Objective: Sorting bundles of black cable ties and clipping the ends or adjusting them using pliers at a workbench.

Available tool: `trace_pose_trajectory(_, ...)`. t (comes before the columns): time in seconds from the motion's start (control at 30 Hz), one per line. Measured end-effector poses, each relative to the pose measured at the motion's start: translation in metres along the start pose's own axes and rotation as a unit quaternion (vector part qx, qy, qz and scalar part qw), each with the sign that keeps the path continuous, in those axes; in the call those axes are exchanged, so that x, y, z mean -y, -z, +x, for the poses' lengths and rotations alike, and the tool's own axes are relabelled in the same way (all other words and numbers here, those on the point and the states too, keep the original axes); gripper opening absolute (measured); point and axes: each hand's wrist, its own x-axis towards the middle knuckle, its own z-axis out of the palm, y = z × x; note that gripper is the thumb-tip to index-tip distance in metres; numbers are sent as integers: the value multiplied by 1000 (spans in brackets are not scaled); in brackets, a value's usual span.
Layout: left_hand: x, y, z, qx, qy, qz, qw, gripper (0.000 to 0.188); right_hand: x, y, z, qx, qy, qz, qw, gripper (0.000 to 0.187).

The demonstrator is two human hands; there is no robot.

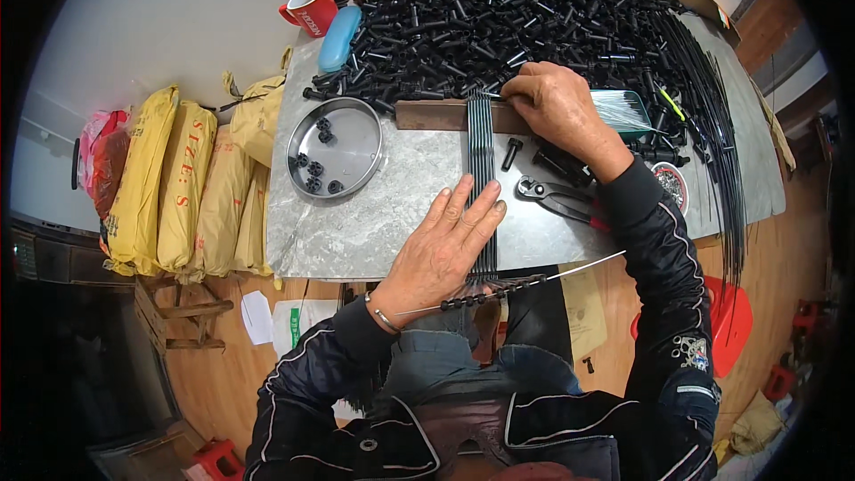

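Note:
A flat row of thin dark rods (481, 147), much like umbrella ribs, lies across the table toward me. My left hand (450, 240) rests on the rods with its fingers stretched out. At the near ends, small black pieces (494, 292) sit along a thin metal wire (588, 265) that passes by my left wrist. The far ends lie over a brown bar (430, 115). My right hand (561, 107) is closed at the bar's right part, beside the rod ends; whatever its fingertips pinch is hidden.
Black plastic tubular parts (499, 13) are heaped across the back. A round metal tin (378, 151) holds several black pieces. Pliers (559, 200), a small dish (670, 183), a green tray (623, 111), a blue case (339, 39) and a red mug (313, 11) surround the work area.

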Motion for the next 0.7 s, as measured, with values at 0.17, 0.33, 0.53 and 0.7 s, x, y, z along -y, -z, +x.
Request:
trace_pose_trajectory(0.17,0,-2,2,4,-1,16,1000,90,-4,0,-1,-8,15,-3,1000,10)
trace_pose_trajectory(0.33,0,0,0,2,2,6,1000,90,-6,-3,2,-21,49,15,998,9)
trace_pose_trajectory(0.53,-5,7,2,14,17,-55,998,86,-2,1,4,9,-12,33,999,9)
trace_pose_trajectory(0.7,-6,5,3,-6,7,-42,999,93,-2,5,0,5,-27,33,999,9)
